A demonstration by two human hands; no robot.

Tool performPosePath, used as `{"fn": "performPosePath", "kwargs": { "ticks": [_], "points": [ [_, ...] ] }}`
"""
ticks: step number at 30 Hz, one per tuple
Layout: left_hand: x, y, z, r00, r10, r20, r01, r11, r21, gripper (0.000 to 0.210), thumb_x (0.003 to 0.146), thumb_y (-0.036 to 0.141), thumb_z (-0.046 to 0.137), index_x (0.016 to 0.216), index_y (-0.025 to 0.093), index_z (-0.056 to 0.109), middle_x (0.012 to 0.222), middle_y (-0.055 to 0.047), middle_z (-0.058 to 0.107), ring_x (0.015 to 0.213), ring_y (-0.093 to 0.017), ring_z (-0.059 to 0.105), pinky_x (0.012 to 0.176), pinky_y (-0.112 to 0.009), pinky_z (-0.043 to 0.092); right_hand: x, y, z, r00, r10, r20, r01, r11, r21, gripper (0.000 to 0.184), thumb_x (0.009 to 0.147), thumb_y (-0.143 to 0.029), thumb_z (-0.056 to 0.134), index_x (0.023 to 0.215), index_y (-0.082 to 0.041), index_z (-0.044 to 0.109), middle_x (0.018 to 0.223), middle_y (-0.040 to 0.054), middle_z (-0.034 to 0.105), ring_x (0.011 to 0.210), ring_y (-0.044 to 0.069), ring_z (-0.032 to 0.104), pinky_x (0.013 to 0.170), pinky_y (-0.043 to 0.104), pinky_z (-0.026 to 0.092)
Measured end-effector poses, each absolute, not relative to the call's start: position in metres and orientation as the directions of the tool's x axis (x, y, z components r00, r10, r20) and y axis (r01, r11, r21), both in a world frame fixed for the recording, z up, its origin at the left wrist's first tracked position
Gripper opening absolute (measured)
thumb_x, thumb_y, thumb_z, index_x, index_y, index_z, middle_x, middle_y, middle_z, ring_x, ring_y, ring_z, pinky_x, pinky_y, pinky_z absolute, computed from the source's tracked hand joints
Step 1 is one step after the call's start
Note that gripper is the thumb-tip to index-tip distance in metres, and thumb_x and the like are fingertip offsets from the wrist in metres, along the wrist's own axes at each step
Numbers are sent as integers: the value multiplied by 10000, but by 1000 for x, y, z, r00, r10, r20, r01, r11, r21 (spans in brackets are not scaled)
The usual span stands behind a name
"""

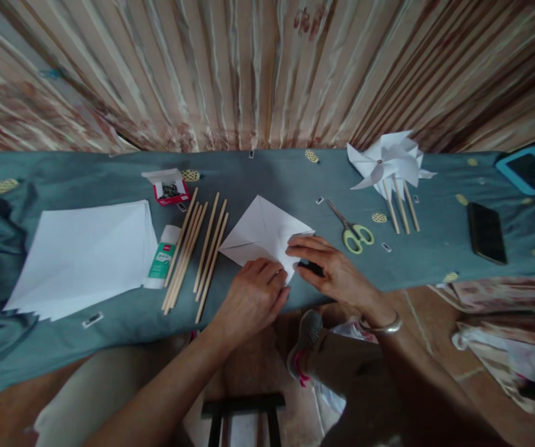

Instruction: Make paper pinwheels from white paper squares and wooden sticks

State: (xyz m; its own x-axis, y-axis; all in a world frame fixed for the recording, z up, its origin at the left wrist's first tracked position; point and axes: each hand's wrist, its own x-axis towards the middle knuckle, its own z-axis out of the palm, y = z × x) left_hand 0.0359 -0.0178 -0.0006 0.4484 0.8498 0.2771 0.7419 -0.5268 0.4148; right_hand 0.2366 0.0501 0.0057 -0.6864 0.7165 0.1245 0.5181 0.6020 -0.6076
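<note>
A square white sheet of paper (260, 226) with crease lines and cuts running in from its corners lies in front of me. My left hand (256, 295) has its fingers bent together at the near corner, pressing on the paper; the fingertips partly hide that corner. Over the right corner, my right hand (337, 270) reaches with fingers stretched across the sheet. A small black object (311, 267) shows between its thumb and fingers, mostly covered, so its kind is unclear. Green-handled scissors (351, 233) lie to the right of the paper, apart from both hands.
Left of the paper lie several wooden sticks (186, 254), a glue stick (161, 264), a red box of small dark pieces (170, 191) and a paper stack (85, 254). Paper pinwheels (388, 161), a phone (486, 233) and a blue-framed tablet (530, 169) are right. A curtain (249, 74) hangs behind.
</note>
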Motion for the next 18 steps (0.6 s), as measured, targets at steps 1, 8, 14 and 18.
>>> {"fn": "performPosePath", "kwargs": {
  "ticks": [1, 8, 14, 18],
  "points": [
    [36, -17, 0, 446, 848, 287, 737, -529, 420, 149, 889, 218, 544, 933, 119, 646, 986, -117, 689, 916, -265, 619, 795, -415, 543, 238, 50, 6, -693, 713, 111, 515, 597, -615, 372, 860, -151, 573, 1220, -217, 636, 1310, 82, 600, 1272, 229, 512, 1108, 469, 403],
    [31, -14, 0, 422, 848, 320, 735, -527, 428, 205, 927, 181, 467, 862, 133, 656, 907, -97, 701, 824, -217, 648, 744, -361, 563, 236, 44, 7, -705, 707, 62, 537, 589, -604, 495, 789, -223, 695, 1273, -226, 592, 1397, 99, 537, 1333, 287, 455, 1117, 532, 383],
    [26, -11, -2, 350, 880, 322, 712, -473, 519, 251, 962, 217, 421, 914, 136, 654, 907, -88, 707, 820, -188, 669, 761, -334, 571, 230, 40, 10, -672, 731, 117, 552, 600, -579, 330, 882, -272, 620, 1205, -208, 644, 1324, 109, 601, 1289, 272, 505, 1108, 514, 414],
    [24, -9, -1, 313, 896, 315, 700, -442, 561, 235, 958, 209, 428, 914, 151, 650, 899, -78, 711, 812, -177, 677, 749, -315, 573, 229, 40, 11, -683, 717, 141, 512, 607, -608, 260, 929, -280, 557, 1153, -212, 669, 1273, 93, 634, 1257, 247, 535, 1090, 483, 441]
  ]
}}
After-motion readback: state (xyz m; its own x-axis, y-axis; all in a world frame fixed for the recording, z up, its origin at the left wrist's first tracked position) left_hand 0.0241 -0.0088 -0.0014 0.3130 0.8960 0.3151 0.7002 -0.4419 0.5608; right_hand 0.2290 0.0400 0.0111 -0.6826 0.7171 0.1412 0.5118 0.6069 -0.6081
